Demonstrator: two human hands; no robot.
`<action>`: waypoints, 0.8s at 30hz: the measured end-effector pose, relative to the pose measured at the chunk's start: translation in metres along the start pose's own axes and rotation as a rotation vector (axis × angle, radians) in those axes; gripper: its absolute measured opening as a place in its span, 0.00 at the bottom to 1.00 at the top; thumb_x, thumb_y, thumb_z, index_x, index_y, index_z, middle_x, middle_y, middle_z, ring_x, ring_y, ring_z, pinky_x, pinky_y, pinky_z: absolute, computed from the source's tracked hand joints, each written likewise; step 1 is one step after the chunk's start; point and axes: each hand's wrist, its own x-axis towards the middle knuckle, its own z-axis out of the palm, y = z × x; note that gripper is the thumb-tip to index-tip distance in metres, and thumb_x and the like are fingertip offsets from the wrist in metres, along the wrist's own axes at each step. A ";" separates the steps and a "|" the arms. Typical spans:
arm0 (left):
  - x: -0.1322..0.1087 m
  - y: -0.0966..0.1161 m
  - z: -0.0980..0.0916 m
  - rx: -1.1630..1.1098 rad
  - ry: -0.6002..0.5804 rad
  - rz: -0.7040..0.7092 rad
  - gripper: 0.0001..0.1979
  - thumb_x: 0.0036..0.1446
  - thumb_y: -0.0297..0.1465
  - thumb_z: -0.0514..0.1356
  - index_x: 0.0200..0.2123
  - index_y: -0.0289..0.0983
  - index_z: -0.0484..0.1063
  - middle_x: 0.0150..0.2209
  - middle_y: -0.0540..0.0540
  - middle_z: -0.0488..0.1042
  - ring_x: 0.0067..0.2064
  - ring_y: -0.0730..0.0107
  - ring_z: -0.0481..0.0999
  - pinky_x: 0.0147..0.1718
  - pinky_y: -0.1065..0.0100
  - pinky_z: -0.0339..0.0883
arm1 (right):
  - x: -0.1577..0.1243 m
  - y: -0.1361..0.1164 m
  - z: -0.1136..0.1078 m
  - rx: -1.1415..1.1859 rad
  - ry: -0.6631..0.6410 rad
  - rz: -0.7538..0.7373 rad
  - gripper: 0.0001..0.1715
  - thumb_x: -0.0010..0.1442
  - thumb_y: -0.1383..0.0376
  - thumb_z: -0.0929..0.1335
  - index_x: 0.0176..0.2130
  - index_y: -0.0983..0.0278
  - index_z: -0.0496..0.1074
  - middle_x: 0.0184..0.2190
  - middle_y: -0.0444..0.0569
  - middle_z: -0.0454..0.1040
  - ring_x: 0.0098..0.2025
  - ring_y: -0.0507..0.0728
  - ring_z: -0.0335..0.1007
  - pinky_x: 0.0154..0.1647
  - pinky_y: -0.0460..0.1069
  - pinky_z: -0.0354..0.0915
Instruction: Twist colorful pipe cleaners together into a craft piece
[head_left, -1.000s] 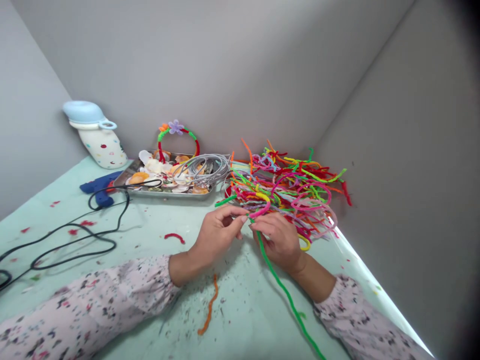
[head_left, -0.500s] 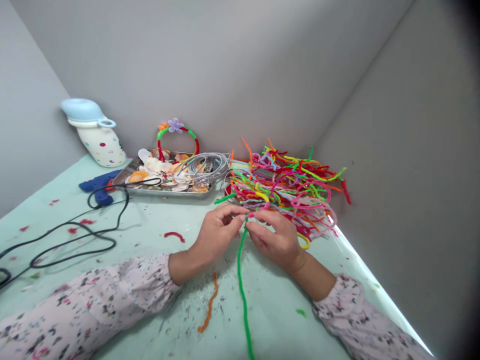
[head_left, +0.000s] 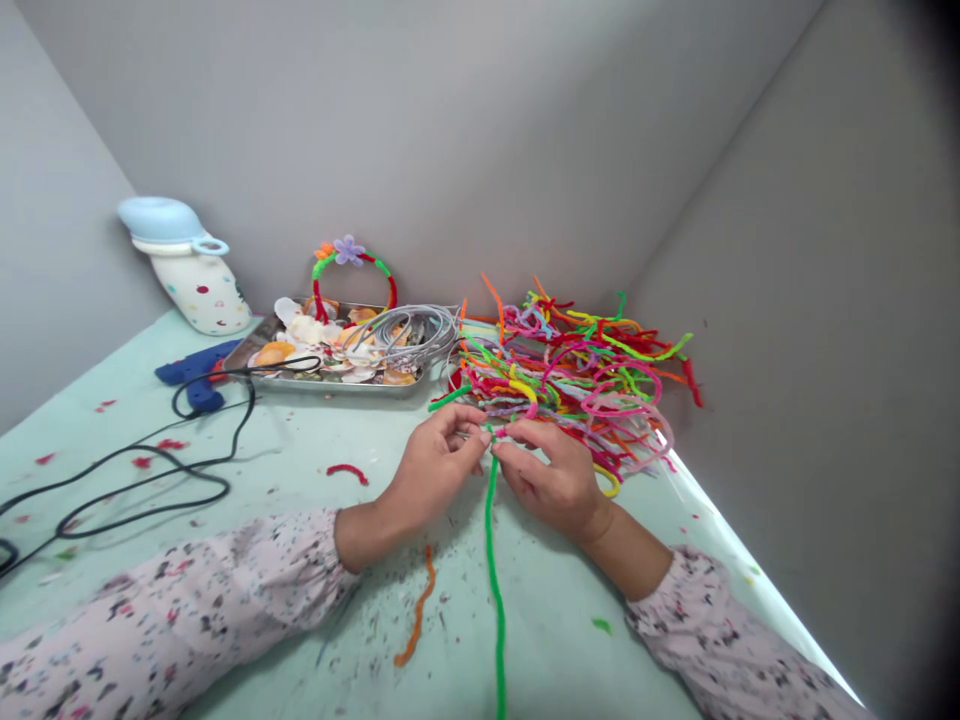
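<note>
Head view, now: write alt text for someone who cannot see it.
A left hand and right hand pinch the upper end of a green pipe cleaner that trails towards the viewer over a pale table. Behind lie a pile of coloured pipe cleaners and a tray of shells, with a blue glue gun and white bottle at left.

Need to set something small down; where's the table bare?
Mostly bare: between metal tray and curved red piece; between long green strand and right sleeve, bar a green scrap. Crowded: colourful pile beyond right hand; looping black cable at left.
</note>
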 end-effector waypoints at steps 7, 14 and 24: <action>0.000 0.001 0.001 0.055 -0.012 -0.017 0.09 0.54 0.33 0.60 0.36 0.34 0.70 0.26 0.52 0.70 0.24 0.76 0.68 0.25 0.74 0.63 | 0.003 -0.001 -0.002 -0.006 0.010 -0.031 0.15 0.56 0.73 0.68 0.43 0.59 0.72 0.40 0.52 0.76 0.41 0.56 0.73 0.39 0.50 0.71; 0.002 0.002 0.001 0.049 -0.026 -0.036 0.07 0.53 0.33 0.59 0.32 0.34 0.71 0.20 0.54 0.67 0.21 0.76 0.65 0.23 0.74 0.59 | 0.002 -0.001 -0.002 -0.017 0.025 -0.042 0.14 0.55 0.73 0.68 0.41 0.59 0.73 0.40 0.51 0.76 0.40 0.55 0.73 0.39 0.49 0.71; 0.003 0.005 0.001 0.007 -0.077 -0.096 0.07 0.52 0.33 0.59 0.31 0.34 0.72 0.18 0.55 0.64 0.20 0.77 0.61 0.23 0.73 0.56 | 0.002 -0.001 -0.001 -0.004 0.043 -0.052 0.13 0.54 0.74 0.69 0.41 0.62 0.72 0.39 0.52 0.76 0.41 0.55 0.72 0.39 0.48 0.70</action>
